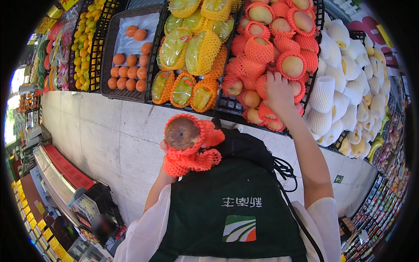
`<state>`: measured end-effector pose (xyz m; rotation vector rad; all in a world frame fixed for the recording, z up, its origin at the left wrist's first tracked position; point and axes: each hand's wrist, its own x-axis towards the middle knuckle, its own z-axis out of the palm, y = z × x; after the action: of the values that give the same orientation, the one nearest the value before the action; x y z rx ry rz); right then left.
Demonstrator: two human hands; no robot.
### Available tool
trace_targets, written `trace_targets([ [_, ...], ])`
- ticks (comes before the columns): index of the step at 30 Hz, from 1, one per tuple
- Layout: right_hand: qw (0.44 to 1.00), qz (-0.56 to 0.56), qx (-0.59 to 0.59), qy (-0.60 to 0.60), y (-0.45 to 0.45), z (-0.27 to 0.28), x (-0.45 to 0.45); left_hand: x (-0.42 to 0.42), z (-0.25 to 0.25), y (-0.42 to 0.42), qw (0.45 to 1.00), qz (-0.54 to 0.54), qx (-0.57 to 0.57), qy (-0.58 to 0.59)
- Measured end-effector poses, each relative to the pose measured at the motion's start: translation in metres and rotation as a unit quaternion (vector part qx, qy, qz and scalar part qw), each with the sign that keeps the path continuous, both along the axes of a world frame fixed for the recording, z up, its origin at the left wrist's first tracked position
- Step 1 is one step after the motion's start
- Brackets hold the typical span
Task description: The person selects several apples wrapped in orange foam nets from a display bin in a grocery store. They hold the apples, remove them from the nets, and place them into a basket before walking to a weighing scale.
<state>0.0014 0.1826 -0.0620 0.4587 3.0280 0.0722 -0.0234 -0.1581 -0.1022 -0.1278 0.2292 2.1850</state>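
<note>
My left hand (164, 146), mostly hidden behind what it carries, holds a browned, spoiled-looking round fruit (182, 132) in a red foam net. Further red foam nets (193, 161) are bunched in the same hand, in front of my dark green apron (203, 209). My right hand (280, 93) reaches into a black crate (227, 103) of apples in red foam nets (292, 66). Its fingers rest among the netted apples, and whether they grip one is hidden. Near its wrist lie some apples (251, 99) with bare skin showing.
Left of the apples are film-wrapped pomelos (173, 47) in yellow nets. Beyond them come a brown basket (108, 65) of orange fruit and a crate of yellow-green citrus (85, 46). White-netted fruit (332, 98) is piled to the right. Behind at left stands a red-topped counter (67, 167).
</note>
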Motion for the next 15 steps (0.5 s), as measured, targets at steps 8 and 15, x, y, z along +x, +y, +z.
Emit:
trace_targets([
  [8, 0.986, 0.160, 0.037, 0.025, 0.007, 0.015, -0.005, -0.001, 0.008, 0.002, 0.999, 0.013, 0.029, -0.008],
  [15, 0.991, 0.033, -0.125, -0.022, 0.012, 0.013, -0.006, -0.001, -0.002, -0.003, 1.000, 0.007, 0.007, -0.005],
])
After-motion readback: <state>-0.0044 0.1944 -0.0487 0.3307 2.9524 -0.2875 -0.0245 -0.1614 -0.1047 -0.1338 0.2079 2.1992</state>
